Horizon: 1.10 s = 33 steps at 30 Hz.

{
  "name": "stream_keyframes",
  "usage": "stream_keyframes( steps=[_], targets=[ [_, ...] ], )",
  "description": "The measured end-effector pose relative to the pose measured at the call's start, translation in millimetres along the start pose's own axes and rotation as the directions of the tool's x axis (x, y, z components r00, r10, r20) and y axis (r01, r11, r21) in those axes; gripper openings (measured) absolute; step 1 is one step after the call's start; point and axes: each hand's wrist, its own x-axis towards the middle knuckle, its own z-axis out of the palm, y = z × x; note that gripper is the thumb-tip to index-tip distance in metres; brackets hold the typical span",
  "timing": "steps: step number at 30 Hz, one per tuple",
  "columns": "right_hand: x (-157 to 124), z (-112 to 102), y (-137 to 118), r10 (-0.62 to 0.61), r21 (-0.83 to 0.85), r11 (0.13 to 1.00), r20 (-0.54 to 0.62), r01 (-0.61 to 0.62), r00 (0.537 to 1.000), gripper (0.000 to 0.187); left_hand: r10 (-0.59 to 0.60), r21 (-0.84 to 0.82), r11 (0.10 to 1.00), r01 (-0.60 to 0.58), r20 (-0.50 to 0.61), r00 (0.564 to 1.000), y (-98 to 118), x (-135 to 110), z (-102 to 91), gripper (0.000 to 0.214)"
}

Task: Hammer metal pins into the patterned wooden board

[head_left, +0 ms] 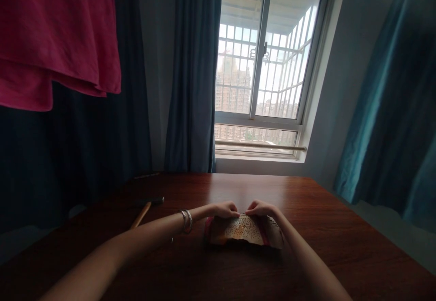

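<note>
A crumpled beige sheet with dark speckles, an orange patch and pinkish-red bands is in front of me at the table's middle. Whether it is paper, cloth or a flattened bag I cannot tell. Its far edge is pinched by my left hand, thumb and fingers closed together. Close beside it, my right hand pinches the same edge. The sheet's near edge looks ragged and slightly raised. Two silver bangles circle my left wrist.
A hammer with a wooden handle lies left of my left forearm. Farther back is a thin dark object on the brown table. Curtains and a barred window stand behind. A pink cloth hangs at upper left.
</note>
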Motion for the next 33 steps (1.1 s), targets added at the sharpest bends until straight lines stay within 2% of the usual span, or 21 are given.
stream_keyframes(
  steps=[9,12,17,20,23,26,29,33],
  targets=[
    [-7,9,-2,-0.122,-0.007,0.992,-0.066,0.122,0.99,0.031,0.002,-0.1,0.995,-0.014,-0.114,0.994,-1,-9,6.2,0.041],
    [-13,15,-2,-0.152,0.002,0.988,-0.125,0.154,0.98,0.032,-0.022,-0.105,0.994,0.005,-0.165,0.986,0,-10,10.9,0.04],
    [-19,22,1,-0.158,0.053,0.983,-0.237,0.175,0.958,0.043,-0.021,-0.114,0.993,-0.003,-0.206,0.978,6,-11,16.8,0.038],
    [-21,23,2,-0.162,0.08,0.978,-0.279,0.191,0.947,0.046,-0.01,-0.106,0.994,-0.013,-0.217,0.976,8,-9,19.1,0.036],
    [-22,27,3,-0.171,0.089,0.974,-0.314,0.208,0.934,0.045,0.032,-0.027,0.999,-0.04,-0.248,0.968,8,-9,23.8,0.033],
    [-23,33,3,-0.185,0.078,0.971,-0.361,0.227,0.914,0.044,0.15,0.169,0.981,-0.096,-0.342,0.928,6,-13,32.1,0.029],
    [-25,40,5,-0.203,0.039,0.969,-0.431,0.243,0.879,0.041,0.246,0.341,0.936,-0.087,-0.458,0.854,4,-22,40.8,0.027],
    [-28,46,7,-0.207,-0.038,0.974,-0.537,0.221,0.818,0.04,0.229,0.355,0.934,-0.022,-0.552,0.802,1,-34,46.4,0.023]
  ],
)
